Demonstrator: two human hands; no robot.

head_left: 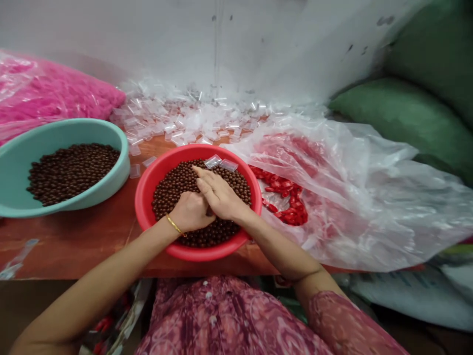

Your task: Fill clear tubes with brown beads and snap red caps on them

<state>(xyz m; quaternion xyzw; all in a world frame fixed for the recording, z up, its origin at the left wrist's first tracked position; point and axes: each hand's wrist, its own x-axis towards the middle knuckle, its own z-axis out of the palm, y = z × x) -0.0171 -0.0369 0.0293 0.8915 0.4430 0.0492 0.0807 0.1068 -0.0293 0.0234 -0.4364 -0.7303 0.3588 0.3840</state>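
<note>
A red basin (144,197) in front of me is filled with small, shiny, round brown balls (173,185). My left hand (190,211), with a gold bangle at the wrist, is curled into a fist over them; whatever it may hold is hidden. Against its knuckle side lies my right hand (221,195), fingers stretched out and close together, pointing up and left. The two hands touch. Two small clear plastic cases (213,161) rest on the balls near the basin's far rim.
On the left stands a pale green basin (111,185) with more brown balls. Many clear plastic cases (181,123) are heaped along the wall. A pink-filled bag (66,91), a clear bag (369,197) with red plastic pieces (293,209), and green sacks (402,113) surround the table.
</note>
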